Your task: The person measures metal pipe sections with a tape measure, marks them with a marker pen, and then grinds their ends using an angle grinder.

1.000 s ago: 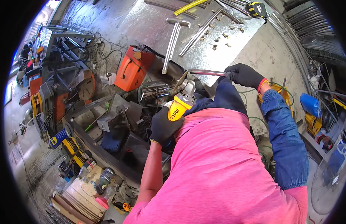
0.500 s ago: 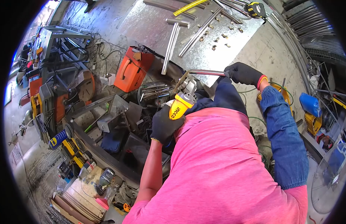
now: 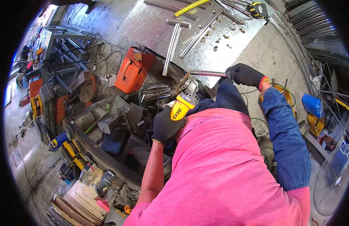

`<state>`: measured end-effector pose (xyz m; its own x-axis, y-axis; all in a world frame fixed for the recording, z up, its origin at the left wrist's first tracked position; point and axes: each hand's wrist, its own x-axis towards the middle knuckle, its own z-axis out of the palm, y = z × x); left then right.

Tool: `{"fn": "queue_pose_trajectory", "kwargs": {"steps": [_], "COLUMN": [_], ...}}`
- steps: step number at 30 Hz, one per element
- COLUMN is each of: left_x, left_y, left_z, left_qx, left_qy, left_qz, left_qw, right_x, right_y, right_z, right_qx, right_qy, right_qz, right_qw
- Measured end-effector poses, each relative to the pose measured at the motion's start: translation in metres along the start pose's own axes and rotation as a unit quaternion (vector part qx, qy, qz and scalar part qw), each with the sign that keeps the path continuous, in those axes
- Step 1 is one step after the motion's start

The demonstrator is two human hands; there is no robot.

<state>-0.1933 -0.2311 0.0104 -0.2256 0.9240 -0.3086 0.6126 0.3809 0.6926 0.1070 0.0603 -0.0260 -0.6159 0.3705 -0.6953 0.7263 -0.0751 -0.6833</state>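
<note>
My left hand [image 3: 165,126], in a black glove, is closed around the yellow body of an angle grinder [image 3: 179,110] close to my waist. The grinder's disc [image 3: 183,82] faces away from me, its edge right at the near end of a shiny metal tube [image 3: 209,73]. That tube's other end is gripped by my right hand [image 3: 246,74], also gloved in black, above my dark trousers. The fingers of the right hand are wrapped round the tube and partly hidden from above.
Ahead, a metal sheet [image 3: 227,56] carries cut tubes [image 3: 200,37], small brownish pieces and a tape measure [image 3: 258,10]. An orange machine [image 3: 133,71] stands left of the grinder. Below it, a dark metal frame [image 3: 102,147] holds scrap. A fan [image 3: 336,179] is at right.
The grinder's disc and the tube have shifted very slightly against each other. Both hands keep their hold, and at the top left edge more of a dark shape shows.
</note>
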Motion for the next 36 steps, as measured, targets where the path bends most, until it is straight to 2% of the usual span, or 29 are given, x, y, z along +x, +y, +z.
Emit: {"fn": "queue_pose_trajectory", "kwargs": {"steps": [22,24,36], "left_x": [0.003,0.003,0.004], "left_y": [0.002,0.002,0.0], "left_z": [-0.001,-0.002,0.0], "left_qx": [0.005,0.004,-0.003], "left_qy": [-0.008,-0.006,-0.008], "left_qz": [-0.006,-0.001,-0.01], "left_qw": [1.0,1.0,1.0], "right_x": [0.001,0.001,0.006], "right_y": [0.002,0.002,0.009], "right_z": [0.005,0.0,0.001], "right_qx": [0.02,-0.011,-0.002], "right_qy": [0.025,-0.001,-0.002], "right_qz": [-0.033,0.006,0.013], "right_qw": [0.999,1.0,1.0]}}
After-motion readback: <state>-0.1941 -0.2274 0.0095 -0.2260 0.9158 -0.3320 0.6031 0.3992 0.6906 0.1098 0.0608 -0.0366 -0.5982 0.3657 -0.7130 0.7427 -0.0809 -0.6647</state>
